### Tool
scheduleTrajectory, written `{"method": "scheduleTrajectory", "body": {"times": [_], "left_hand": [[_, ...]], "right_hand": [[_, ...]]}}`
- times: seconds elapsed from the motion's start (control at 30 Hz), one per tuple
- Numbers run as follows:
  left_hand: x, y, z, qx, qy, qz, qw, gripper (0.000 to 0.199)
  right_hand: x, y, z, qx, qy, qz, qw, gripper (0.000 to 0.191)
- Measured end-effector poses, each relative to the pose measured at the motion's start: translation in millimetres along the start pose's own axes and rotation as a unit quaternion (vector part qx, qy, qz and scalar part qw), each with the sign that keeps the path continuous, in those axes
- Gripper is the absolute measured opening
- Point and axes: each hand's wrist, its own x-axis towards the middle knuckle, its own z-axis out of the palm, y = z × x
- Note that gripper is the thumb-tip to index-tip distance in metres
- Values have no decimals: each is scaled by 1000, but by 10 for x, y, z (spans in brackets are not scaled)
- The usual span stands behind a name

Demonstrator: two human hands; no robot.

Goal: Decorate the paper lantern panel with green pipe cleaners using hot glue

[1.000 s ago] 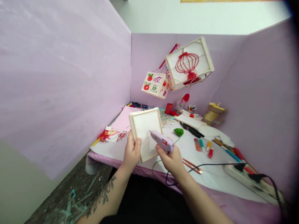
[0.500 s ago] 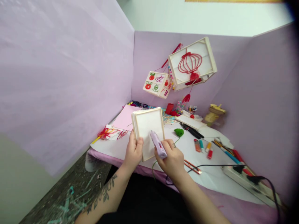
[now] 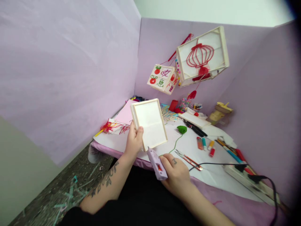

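My left hand grips the left edge of a stack of white paper panels with pale wooden frames, thumb on the front face. The panels are held upright and slightly tilted above the table's front edge. In my right hand is a light purple hot glue gun, its nozzle close to the lower edge of the front panel. Whether the nozzle touches the frame I cannot tell. Behind my right hand a green yarn strand trails from a small green yarn ball.
Scissors lie right of my right hand, near a black cord leading to a power strip. Glue tubes, black pliers and pens lie to the right. Decorated lanterns hang ahead. Red yarn lies left.
The glue gun has moved down from the middle of the front panel to its lower edge. The panels sit slightly higher in view, and the scissors show more fully.
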Motion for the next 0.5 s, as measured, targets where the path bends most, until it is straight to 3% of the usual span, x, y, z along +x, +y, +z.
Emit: {"method": "scheduleTrajectory", "body": {"times": [0.23,0.5], "left_hand": [[-1,-3,21,24,29,10,999,39],[-18,-11,28,-7,16,8,1000,44]], "right_hand": [[31,-17,6,-10,-26,4,1000,27],[33,-15,10,-10,-25,-1,1000,26]]}}
